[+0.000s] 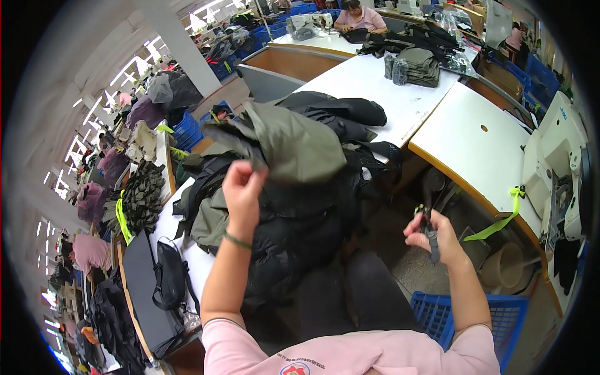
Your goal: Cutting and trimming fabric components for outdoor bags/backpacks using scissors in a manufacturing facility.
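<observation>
My left hand (245,187) pinches the edge of an olive-green fabric piece (300,147), lifted over a heap of black bags or sewn fabric (300,212). Whether the green piece is joined to the black heap I cannot tell. The heap hangs off the white table in front of my lap. Off to the right, away from the heap, my right hand (440,236) is closed around a small dark narrow tool (427,226) that looks like thread snips, with a yellow-green spot near its top. My fingers partly hide it.
A sewing machine (559,162) stands on the right-hand white table (472,128), a yellow-green strip (500,225) hanging beside it. Below are a blue crate (509,312) and a tan bin (502,265). Folded olive pieces (420,65) lie farther back, near a co-worker (361,19).
</observation>
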The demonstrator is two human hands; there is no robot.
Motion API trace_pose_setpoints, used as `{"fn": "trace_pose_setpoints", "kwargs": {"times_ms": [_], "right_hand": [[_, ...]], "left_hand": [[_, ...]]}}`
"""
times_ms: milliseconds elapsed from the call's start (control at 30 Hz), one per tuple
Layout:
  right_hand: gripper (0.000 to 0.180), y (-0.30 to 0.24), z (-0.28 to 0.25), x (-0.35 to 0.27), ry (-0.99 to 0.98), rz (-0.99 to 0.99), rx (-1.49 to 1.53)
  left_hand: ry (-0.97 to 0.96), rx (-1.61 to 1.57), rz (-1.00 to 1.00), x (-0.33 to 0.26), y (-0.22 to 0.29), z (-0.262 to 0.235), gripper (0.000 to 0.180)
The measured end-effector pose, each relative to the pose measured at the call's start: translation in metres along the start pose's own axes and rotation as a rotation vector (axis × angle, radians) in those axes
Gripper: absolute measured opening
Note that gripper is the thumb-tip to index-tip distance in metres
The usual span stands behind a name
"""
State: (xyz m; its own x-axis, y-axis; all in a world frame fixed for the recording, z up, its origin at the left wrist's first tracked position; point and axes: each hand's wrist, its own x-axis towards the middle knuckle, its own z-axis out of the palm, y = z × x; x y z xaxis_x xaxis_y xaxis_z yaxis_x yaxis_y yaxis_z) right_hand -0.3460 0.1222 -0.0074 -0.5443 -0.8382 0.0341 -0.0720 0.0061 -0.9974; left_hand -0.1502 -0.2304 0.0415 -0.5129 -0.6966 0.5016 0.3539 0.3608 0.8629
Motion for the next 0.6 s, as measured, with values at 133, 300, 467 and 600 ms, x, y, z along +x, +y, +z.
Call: {"fn": "trace_pose_setpoints", "kwargs": {"times_ms": [133,300,467,600], "right_hand": [[0.032,-0.036,0.04,0.009,-0.044,-0.321,0.175],[0.042,-0.092,0.098,0.011,-0.132,-0.509,-0.327],[0.031,-0.081,0.107,0.011,-0.201,-0.419,-0.588],[0.027,-0.101,0.086,-0.015,-0.27,-0.3,-0.205]], "left_hand": [[-0.133,0.37,0.302,-0.107,0.027,0.023,0.022],[-0.317,0.406,0.469,-0.18,0.029,0.08,0.026],[-0.394,0.304,0.367,-0.22,0.046,0.103,0.025],[-0.117,0.023,0.279,-0.215,0.056,0.055,0.018]]}}
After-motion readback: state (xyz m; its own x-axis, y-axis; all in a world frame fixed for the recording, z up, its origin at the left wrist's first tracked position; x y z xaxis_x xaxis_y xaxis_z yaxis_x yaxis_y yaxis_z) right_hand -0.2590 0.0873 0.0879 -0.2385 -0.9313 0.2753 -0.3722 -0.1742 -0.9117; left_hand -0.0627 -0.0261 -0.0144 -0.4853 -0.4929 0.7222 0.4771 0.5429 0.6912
